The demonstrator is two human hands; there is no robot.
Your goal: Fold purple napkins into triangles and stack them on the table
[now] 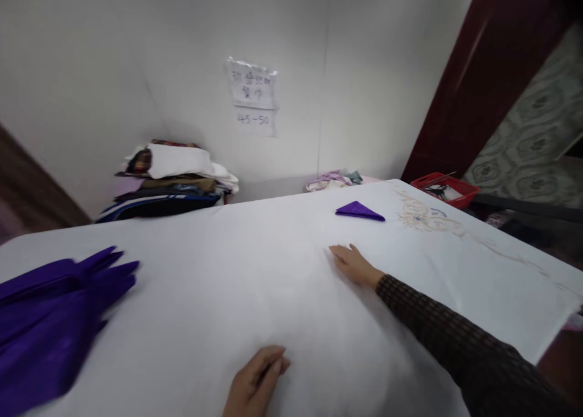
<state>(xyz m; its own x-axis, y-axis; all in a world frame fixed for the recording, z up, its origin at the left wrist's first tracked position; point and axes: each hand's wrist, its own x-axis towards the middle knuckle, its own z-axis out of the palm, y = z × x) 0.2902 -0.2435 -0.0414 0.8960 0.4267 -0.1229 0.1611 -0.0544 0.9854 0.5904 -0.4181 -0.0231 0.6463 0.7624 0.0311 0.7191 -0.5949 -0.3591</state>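
My right hand (356,265) lies palm down on the white tablecloth (268,265), fingers stretched out and nothing in them. Just beyond it rests a small purple napkin (359,211) folded into a triangle. Near the front edge of the view is my left hand (257,380), its fingers curled and drawn in towards the thumb, with nothing visible between them. Far to the left spreads a pile of larger purple cloths (50,326), pleated at one end and apart from both hands.
A stack of folded clothes (177,183) stands behind the table against the wall, below a handwritten paper sign (253,95). Some pale crumpled cloth (330,180) lies at the back. At the right are a red basket (462,192) and floral embroidery (426,216) on the tablecloth.
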